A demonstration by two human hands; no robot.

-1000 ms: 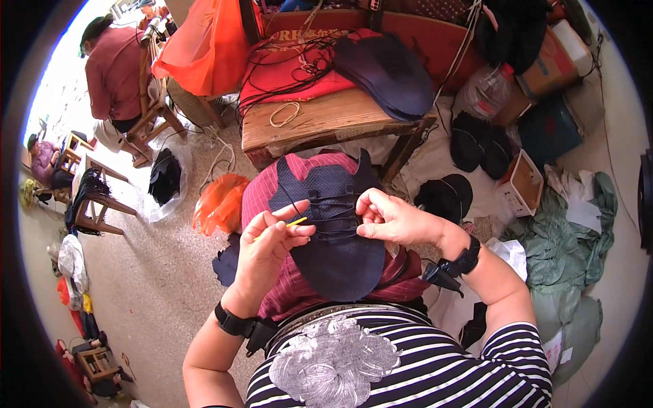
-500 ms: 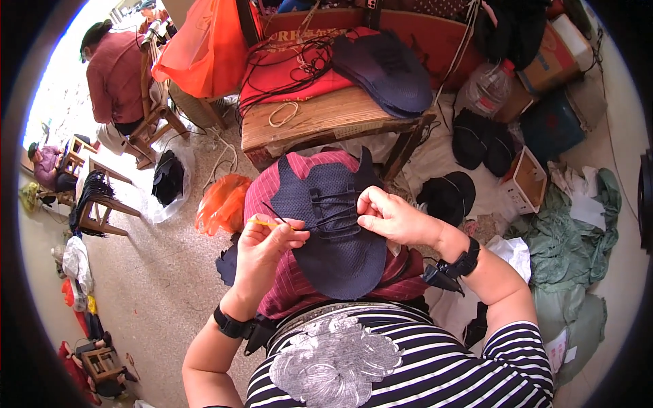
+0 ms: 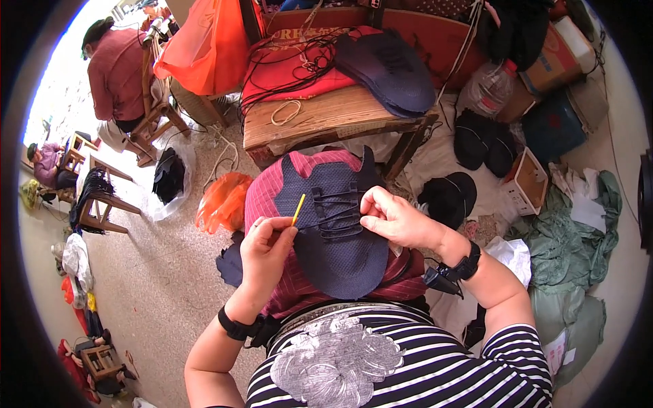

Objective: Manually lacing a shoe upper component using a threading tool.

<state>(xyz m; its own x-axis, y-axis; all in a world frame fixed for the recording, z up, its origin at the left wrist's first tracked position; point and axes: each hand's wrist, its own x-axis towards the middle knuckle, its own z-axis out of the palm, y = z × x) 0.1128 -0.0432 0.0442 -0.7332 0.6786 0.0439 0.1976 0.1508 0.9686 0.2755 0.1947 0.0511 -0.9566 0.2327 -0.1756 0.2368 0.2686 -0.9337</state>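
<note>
Meanwhile left hand (image 3: 266,246) pinches yellow needle (image 3: 298,209); right hand (image 3: 391,217) grips navy upper (image 3: 337,224) before wooden bench (image 3: 326,119).

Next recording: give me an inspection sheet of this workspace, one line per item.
Surface: dark blue mesh piece lies on a red striped cloth over the lap; a wooden bench stands ahead.
Job's things: yellow-tipped tool and dark lace threaded across the mesh piece.
Clutter: stacked dark blue pieces and a cord loop on the bench; orange bags, black caps, green cloth on the floor.
Grippers: left hand pinches the tool; right hand presses the lacing.
Cables: black cords on the bench.
Surroundings: other people sit on wooden chairs, upper left.
</note>
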